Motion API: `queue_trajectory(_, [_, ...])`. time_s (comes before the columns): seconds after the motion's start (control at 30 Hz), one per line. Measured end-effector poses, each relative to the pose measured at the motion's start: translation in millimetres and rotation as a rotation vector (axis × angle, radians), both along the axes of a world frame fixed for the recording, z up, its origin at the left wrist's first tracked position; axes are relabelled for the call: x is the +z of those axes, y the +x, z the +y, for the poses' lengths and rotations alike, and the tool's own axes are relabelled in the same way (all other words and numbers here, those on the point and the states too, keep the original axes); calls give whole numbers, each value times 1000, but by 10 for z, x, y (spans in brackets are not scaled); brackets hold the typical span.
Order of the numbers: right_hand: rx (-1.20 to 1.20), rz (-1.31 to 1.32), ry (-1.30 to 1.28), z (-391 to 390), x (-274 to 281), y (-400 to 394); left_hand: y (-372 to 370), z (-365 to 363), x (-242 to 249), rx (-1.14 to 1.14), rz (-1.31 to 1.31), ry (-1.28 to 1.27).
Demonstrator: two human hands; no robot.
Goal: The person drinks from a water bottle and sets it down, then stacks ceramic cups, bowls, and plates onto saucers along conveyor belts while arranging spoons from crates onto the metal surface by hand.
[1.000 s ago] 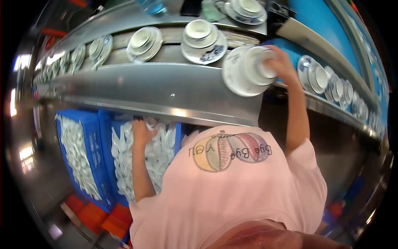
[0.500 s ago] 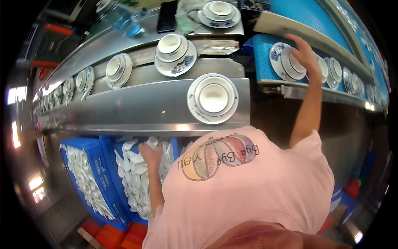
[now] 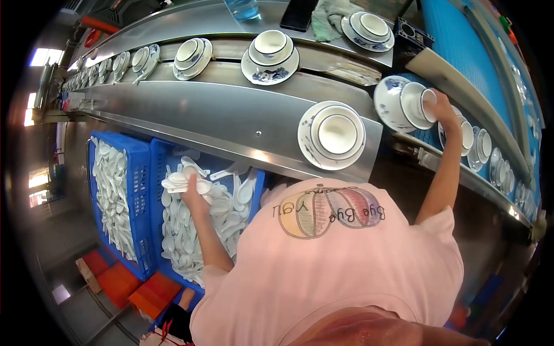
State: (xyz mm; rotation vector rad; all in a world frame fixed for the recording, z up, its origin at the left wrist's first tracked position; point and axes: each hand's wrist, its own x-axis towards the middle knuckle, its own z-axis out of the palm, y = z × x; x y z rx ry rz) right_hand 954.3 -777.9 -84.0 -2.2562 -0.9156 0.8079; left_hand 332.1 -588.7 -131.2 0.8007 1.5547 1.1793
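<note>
Blue baskets (image 3: 138, 187), two of them, sit at 9 and 10 o'clock from the pink shirt (image 3: 329, 259), full of white spoons (image 3: 117, 202). One dish stack (image 3: 337, 136) is at 12 o'clock, near the steel bench's (image 3: 219, 115) right end; flat steel runs from it toward 9 o'clock. A dark gap comes before the blue shelf (image 3: 426, 136). At 10 o'clock, the left hand (image 3: 194, 196) curls shut around a spoon bunch (image 3: 178, 182). At 1 o'clock, the right hand (image 3: 444, 109) pinches one small cup (image 3: 427, 104), with one bowl (image 3: 411, 102) and one plate (image 3: 389, 104) under it, tipped.
</note>
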Motion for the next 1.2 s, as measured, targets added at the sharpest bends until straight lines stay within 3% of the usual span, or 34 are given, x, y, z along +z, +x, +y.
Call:
queue_trajectory(0.1, [-3, 150, 106, 223, -195, -158, 117, 86, 245, 1, -41, 21])
queue_trajectory(0.3, [37, 276, 266, 894, -383, -805, 782, 781, 287, -311, -64, -31])
queue_trajectory(0.33, [75, 318, 178, 824, -327, -766, 1051, 830, 241, -380, -79, -4])
queue_trajectory(0.5, [98, 30, 275, 406, -134, -453, 1986, 1301, 69, -358, -88, -66])
queue_trajectory(0.6, [-15, -223, 393, -250, -231, 115, 2250, 1316, -29, -378, -107, -77])
queue_trajectory(0.7, [-110, -474, 127, -887, -33, 477, 2330, 1148, -121, -379, -219, -94])
queue_trajectory(0.8, [-90, -403, -112, -1258, -313, 785, 2333, 983, -80, -460, -144, -98])
queue_trajectory(0.9, [-124, -367, -181, -1003, -378, 467, 2334, 894, -182, -591, -76, -151])
queue_trajectory(1.03, [-38, -261, -14, -937, -587, 595, 2574, 747, -349, -732, -89, -182])
queue_trajectory(1.1, [-168, -51, 109, -821, -657, 425, 2680, 736, -433, -853, -10, -214])
queue_trajectory(1.2, [-196, 57, 214, -564, -774, 192, 2852, 631, -348, -785, -31, -149])
